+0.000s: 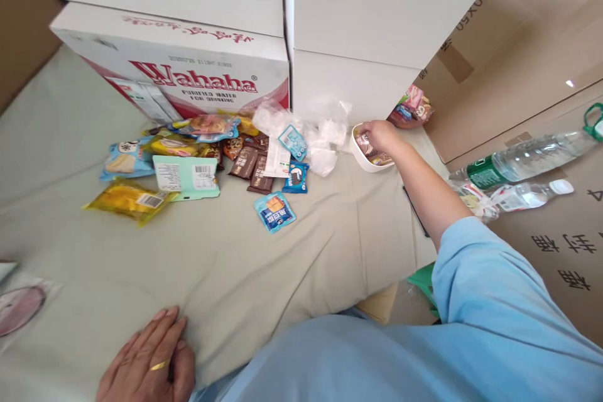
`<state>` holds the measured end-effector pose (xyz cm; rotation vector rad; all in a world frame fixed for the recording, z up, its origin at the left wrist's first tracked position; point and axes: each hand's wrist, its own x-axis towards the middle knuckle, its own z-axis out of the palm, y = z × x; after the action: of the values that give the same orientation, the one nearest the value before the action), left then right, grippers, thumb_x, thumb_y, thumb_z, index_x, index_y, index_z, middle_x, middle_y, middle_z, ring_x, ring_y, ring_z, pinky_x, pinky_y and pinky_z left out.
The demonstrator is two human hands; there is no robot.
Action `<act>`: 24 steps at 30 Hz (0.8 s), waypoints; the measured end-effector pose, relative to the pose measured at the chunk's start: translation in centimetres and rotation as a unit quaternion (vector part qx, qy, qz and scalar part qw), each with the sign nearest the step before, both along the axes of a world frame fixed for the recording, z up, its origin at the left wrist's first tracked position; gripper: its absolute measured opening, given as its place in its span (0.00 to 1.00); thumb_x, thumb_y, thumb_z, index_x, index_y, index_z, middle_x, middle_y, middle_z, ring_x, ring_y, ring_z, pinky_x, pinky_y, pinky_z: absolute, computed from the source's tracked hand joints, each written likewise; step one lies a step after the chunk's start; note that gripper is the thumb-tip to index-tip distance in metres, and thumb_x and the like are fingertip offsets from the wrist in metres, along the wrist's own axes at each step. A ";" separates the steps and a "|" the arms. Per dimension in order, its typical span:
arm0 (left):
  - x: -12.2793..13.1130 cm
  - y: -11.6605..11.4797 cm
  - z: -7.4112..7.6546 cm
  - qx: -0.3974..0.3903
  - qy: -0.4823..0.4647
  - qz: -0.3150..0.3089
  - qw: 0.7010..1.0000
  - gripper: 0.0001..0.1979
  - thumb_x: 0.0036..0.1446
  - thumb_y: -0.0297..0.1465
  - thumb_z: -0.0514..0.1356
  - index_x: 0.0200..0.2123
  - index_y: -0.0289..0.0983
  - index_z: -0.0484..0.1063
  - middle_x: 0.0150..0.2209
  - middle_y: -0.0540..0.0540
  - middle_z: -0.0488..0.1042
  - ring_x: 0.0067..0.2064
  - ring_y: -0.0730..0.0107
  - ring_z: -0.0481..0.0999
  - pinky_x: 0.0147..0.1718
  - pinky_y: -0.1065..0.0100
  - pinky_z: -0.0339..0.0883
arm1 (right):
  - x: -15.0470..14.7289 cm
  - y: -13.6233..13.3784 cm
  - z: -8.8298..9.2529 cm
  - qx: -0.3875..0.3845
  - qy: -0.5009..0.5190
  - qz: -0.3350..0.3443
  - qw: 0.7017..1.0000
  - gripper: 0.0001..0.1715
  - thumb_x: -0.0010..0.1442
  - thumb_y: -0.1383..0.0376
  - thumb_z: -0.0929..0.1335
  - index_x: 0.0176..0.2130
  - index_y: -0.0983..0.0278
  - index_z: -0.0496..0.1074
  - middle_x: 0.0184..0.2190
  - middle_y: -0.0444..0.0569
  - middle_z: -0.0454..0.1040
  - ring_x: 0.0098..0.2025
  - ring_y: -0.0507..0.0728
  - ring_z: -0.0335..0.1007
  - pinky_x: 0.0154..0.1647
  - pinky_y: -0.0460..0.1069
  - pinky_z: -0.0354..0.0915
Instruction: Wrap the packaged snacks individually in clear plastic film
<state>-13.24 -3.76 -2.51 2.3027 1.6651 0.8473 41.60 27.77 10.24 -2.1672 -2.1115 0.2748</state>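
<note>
Beige cloth (226, 276) is lying beneath the left hand (148, 358), which is resting palm down, its grip flat and unclenched. Farther out, a blue packet (275, 211) is lying just in front of dark brown packets (244, 162). To their right, the right hand (379, 137) is holding its fingers inside a white bowl (375, 168) containing wrapped snacks (364, 142); whether its grip is clamping one, I cannot tell. Behind the packets, a Wahaha carton (188, 75) is standing.

At two o'clock the bowl (370, 165) was white, the sleeve (473, 254) light blue, the carton (188, 47) white with red lettering (195, 78).
</note>
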 end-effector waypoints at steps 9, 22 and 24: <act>1.2 0.5 1.5 0.093 0.089 0.008 0.992 0.26 0.59 0.26 0.62 0.61 0.42 0.70 0.58 0.36 0.79 0.54 0.49 0.83 0.62 0.46 0.71 | -1.2 -2.0 -2.0 0.199 -0.071 0.054 0.976 0.19 0.70 0.63 0.62 0.45 0.65 0.81 0.51 0.60 0.78 0.61 0.70 0.59 0.61 0.64 0.55; 1.3 1.1 1.9 0.068 0.078 0.061 0.993 0.22 0.67 0.32 0.58 0.62 0.33 0.70 0.60 0.27 0.75 0.69 0.38 0.68 0.65 0.39 0.63 | -1.5 -22.9 -6.0 0.215 0.030 0.129 0.968 0.16 0.74 0.63 0.63 0.54 0.62 0.76 0.51 0.57 0.80 0.54 0.64 0.74 0.57 0.62 0.71; 1.8 1.4 1.9 0.055 0.129 0.074 0.987 0.24 0.68 0.34 0.57 0.64 0.32 0.69 0.61 0.26 0.74 0.69 0.37 0.67 0.66 0.38 0.61 | -0.2 -25.2 -6.5 0.164 0.024 0.167 0.972 0.21 0.73 0.62 0.65 0.62 0.61 0.72 0.58 0.57 0.77 0.60 0.65 0.72 0.61 0.63 0.70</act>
<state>-11.46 -2.39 -0.65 2.4767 1.9640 0.7080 41.41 2.54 3.69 -1.6097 -2.2939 0.0006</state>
